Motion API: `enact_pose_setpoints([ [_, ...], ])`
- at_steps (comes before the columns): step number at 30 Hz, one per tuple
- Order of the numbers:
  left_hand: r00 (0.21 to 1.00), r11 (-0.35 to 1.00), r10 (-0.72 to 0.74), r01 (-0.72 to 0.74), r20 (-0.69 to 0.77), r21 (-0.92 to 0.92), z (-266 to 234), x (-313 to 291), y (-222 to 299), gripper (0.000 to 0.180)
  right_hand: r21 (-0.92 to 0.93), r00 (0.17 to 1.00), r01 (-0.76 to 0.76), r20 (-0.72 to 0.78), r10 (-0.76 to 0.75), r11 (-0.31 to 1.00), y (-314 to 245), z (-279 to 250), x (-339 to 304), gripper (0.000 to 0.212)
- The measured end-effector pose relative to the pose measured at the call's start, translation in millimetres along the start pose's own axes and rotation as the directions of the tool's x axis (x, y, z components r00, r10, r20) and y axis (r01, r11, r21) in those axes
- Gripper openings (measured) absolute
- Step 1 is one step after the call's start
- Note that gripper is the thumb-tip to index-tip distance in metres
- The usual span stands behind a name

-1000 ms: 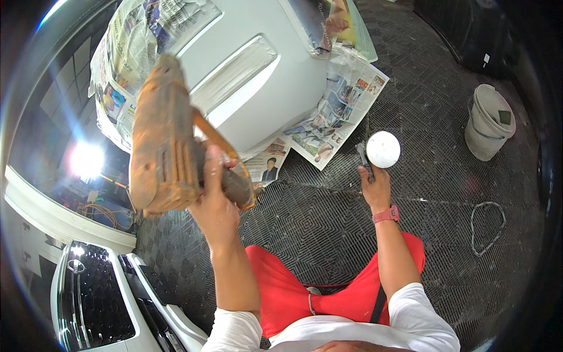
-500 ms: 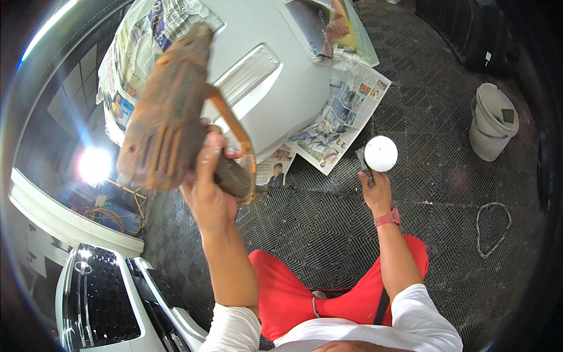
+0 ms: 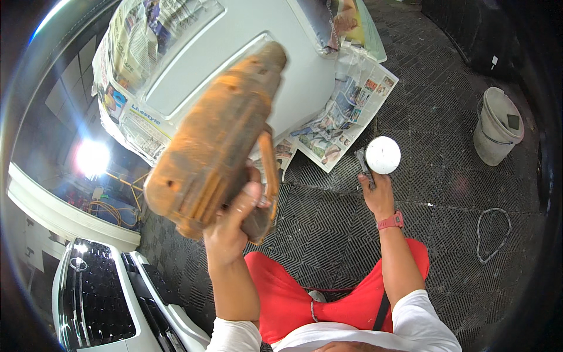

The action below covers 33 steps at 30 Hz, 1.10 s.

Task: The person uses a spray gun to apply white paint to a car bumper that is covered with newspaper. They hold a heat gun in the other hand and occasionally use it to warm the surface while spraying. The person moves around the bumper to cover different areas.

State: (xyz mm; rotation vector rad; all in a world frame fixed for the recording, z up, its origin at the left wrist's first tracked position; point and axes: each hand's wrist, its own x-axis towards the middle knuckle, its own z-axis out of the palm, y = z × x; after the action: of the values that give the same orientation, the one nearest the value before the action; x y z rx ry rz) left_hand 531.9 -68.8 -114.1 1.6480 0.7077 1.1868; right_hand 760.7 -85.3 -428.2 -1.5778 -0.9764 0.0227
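My left hand (image 3: 231,226) grips the handle of a heat gun (image 3: 217,146), its orange casing worn and stained brown, its nozzle pointing up and to the right. It hangs over a white car body panel (image 3: 246,29) edged with newspaper (image 3: 352,105), covering part of that panel. My right hand (image 3: 379,196), a red watch on its wrist, is closed around a spray gun (image 3: 365,164) with a round white cup (image 3: 383,155) on top. The spray gun is well apart from the panel, above the dark floor.
A dirty white bucket (image 3: 497,129) stands at the right, with a loop of cord (image 3: 492,234) on the dark patterned mat (image 3: 328,217). A bright lamp (image 3: 92,158) shines at the left. Below it are a coiled yellow cable (image 3: 111,212) and a white car's front (image 3: 99,293).
The heat gun in my left hand has come right and down, tilting further to the right. My right hand with the spray gun has hardly moved.
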Motion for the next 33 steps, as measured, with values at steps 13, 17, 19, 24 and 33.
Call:
enact_pose_setpoints([
  [13,0.979,0.970,-0.007,-0.042,-0.202,-0.238,-66.0,-7.6,-48.7,0.047,0.245,0.979,-0.079,0.202,0.029,0.966,-51.8,-15.1,17.3,0.059],
  [17,0.967,0.971,-0.099,0.042,-0.234,-0.235,-91.5,-6.6,-35.8,0.042,0.256,0.963,-0.176,0.243,0.113,0.950,-126.7,-42.3,55.1,0.069],
  [19,0.946,0.950,-0.295,0.276,-0.135,-0.143,-107.1,-13.3,-18.5,0.041,0.254,0.956,-0.219,0.250,0.155,0.942,-183.7,-55.9,84.6,0.081],
  [24,0.801,0.811,-0.567,0.504,0.192,0.296,-173.3,-70.0,-8.1,0.051,0.369,0.916,-0.373,0.292,0.275,0.851,-310.5,-95.5,151.6,0.088],
  [33,0.676,0.535,-0.728,0.665,0.117,-0.521,-193.4,-29.2,161.5,0.061,0.372,0.738,-0.663,0.472,0.482,0.650,-466.7,-150.6,237.5,0.069],
])
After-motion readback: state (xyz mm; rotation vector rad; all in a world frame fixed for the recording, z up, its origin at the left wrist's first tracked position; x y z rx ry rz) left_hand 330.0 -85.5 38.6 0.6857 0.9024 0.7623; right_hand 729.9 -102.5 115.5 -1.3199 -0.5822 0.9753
